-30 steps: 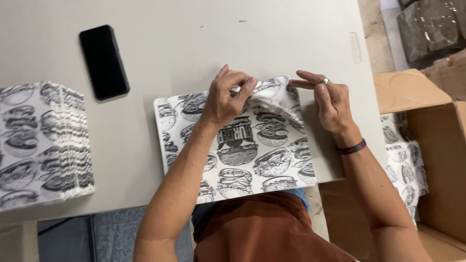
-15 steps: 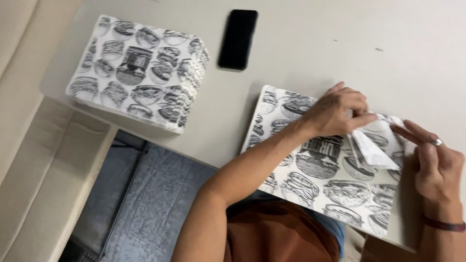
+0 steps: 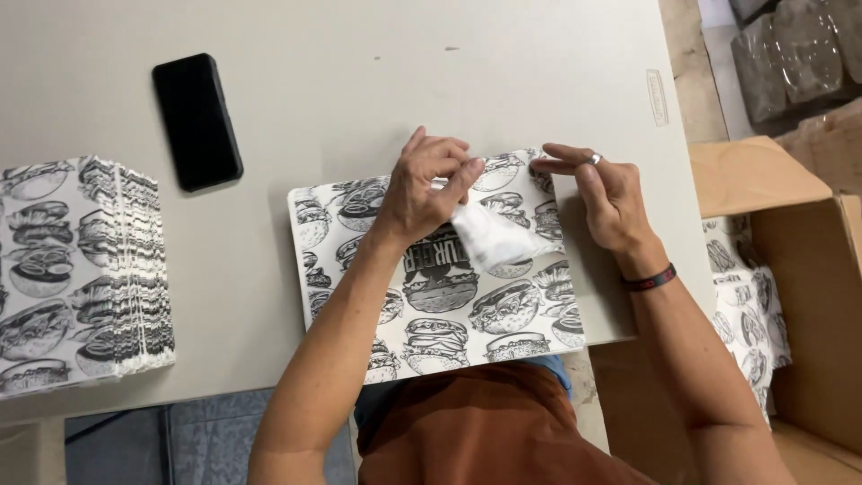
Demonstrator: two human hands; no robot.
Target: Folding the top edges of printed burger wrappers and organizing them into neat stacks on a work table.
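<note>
A sheet of black-and-white burger-printed paper lies flat on the grey table in front of me. My left hand pinches a folded-over corner of it, whose white underside shows. My right hand, with a ring and a dark wristband, presses its fingertips on the sheet's top right edge.
A tall stack of folded printed papers stands at the table's left edge. A black phone lies face down behind it. To the right is an open cardboard box holding more printed sheets. Wrapped bundles sit at the top right.
The view has swung back over the sheet. The folded white flap now lies further across the sheet, and both hands stay at its top edge.
</note>
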